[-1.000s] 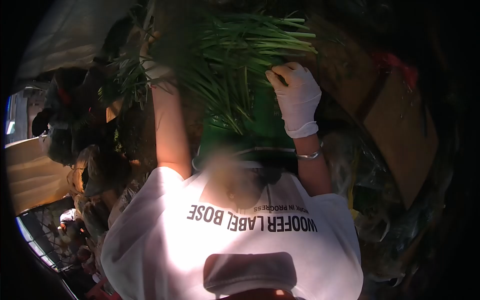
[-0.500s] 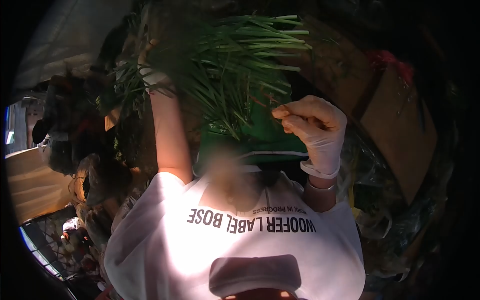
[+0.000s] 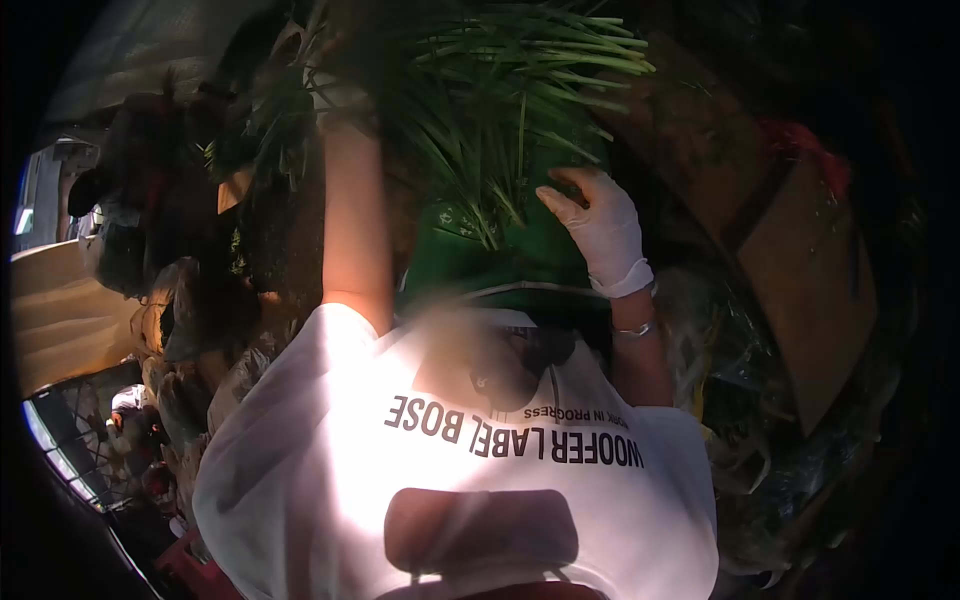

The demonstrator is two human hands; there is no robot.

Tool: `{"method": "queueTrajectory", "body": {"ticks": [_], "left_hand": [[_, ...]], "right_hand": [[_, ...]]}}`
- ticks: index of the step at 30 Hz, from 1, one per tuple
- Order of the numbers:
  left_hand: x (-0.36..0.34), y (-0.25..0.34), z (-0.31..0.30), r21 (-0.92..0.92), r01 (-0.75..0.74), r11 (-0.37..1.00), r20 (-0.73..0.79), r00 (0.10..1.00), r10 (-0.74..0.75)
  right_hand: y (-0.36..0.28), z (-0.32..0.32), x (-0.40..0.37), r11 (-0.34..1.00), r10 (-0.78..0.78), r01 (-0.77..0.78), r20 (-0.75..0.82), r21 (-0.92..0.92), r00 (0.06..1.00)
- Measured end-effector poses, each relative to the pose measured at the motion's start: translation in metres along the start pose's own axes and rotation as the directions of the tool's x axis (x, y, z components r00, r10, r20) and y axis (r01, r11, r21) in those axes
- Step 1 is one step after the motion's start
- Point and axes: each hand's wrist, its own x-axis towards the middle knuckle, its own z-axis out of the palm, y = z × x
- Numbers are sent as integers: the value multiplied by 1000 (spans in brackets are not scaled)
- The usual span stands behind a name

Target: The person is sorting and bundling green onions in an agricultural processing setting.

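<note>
My left hand [image 3: 340,98] clutched the bunch of greens [image 3: 500,90]. My right hand [image 3: 600,225], fingers loose and holding nothing, touched the leaves just beyond it. I judged the cleaning partway done.

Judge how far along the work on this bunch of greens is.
Done: the green bunch is gathered and gripped by the left hand. In hand: the gloved right hand reaches its hanging leaves, fingers open. Left: it is not yet set down.

It looks like a dim, crowded vegetable market stall. Bundled green leaves [image 3: 500,90] hang over a green crate [image 3: 470,265]. Cardboard boxes [image 3: 800,260] stand beside.
</note>
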Motion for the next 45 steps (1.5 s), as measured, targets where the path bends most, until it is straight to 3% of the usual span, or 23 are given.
{"method": "queueTrajectory", "body": {"ticks": [1, 3, 4, 6, 7, 9, 11, 13, 17, 19, 20, 21, 22, 23, 25, 27, 29, 31, 34, 39, 42, 45], "left_hand": [[0, 0, 5, -8, -6, 1000, -15, 1000, 6], [2, 1, 8, -20, -20, 1000, -38, 999, 19], [2, 2, 9, -25, -22, 999, -48, 999, 21], [2, 2, 11, -27, -30, 999, -62, 998, 28], [4, 3, 9, -24, -32, 999, -65, 997, 30], [4, 2, 9, -23, -34, 999, -75, 997, 32], [4, 4, 6, -25, -34, 999, -82, 996, 32], [4, 4, 6, -39, -42, 998, -88, 995, 38], [5, 5, 4, -38, -52, 998, -102, 994, 48], [5, 6, 2, -34, -57, 998, -114, 992, 53], [5, 6, 2, -34, -59, 998, -118, 991, 55], [7, 4, 1, -38, -62, 997, -123, 991, 57], [8, 3, 1, -37, -60, 997, -128, 990, 55], [6, 2, 1, -31, -59, 998, -129, 990, 54], [6, -1, 3, -37, -56, 998, -136, 989, 51], [-1, -3, 10, -27, -53, 998, -136, 990, 48], [1, -1, 5, -27, -54, 998, -144, 988, 49], [5, -2, 8, -23, -54, 998, -145, 988, 50], [10, -2, 10, -24, -60, 998, -151, 987, 55], [11, -1, 4, -42, -75, 996, -171, 983, 67], [12, -3, -2, -54, -74, 996, -193, 979, 63], [10, -6, -6, -57, -80, 995, -213, 975, 66]], "right_hand": [[3, 13, 8, 996, -11, 13, 23, -90, 1000], [16, 41, 22, 986, -23, 5, 106, 168, 994], [21, 43, 24, 986, -26, 7, 107, 167, 994], [27, 43, 24, 925, 135, -235, 320, 299, 938], [31, 44, 24, 924, 135, -237, 324, 301, 937], [34, 33, 17, 643, 237, -310, 203, 700, 950], [34, 19, 16, 648, 315, -386, 231, 657, 921], [41, 11, 17, 458, 417, -320, 118, 829, 901], [82, -47, 5, 196, 465, -16, -78, 980, 882], [133, -85, -20, 337, 489, -80, -102, 938, 867], [152, -87, -35, 339, 489, -83, -100, 937, 867], [162, -87, -48, 806, 538, -491, -62, 329, 841], [166, -88, -57, 660, 590, -537, -80, -524, 803], [131, -78, -59, 526, 469, -437, -180, -730, 865], [73, -55, -44, 878, 375, -431, -259, -206, 890], [29, -19, -27, 968, 109, -135, -126, -213, 986], [11, 24, -8, 960, -125, 112, -34, -256, 992], [10, 58, 10, 892, -379, 348, -59, -288, 923], [10, 70, 30, 809, -494, 457, -7, -370, 869], [23, 53, 54, 867, -454, 424, -62, -263, 889], [16, 26, 65, 962, -235, 245, -95, 122, 967], [3, -13, 85, 950, -260, 285, -184, 128, 948]]}}
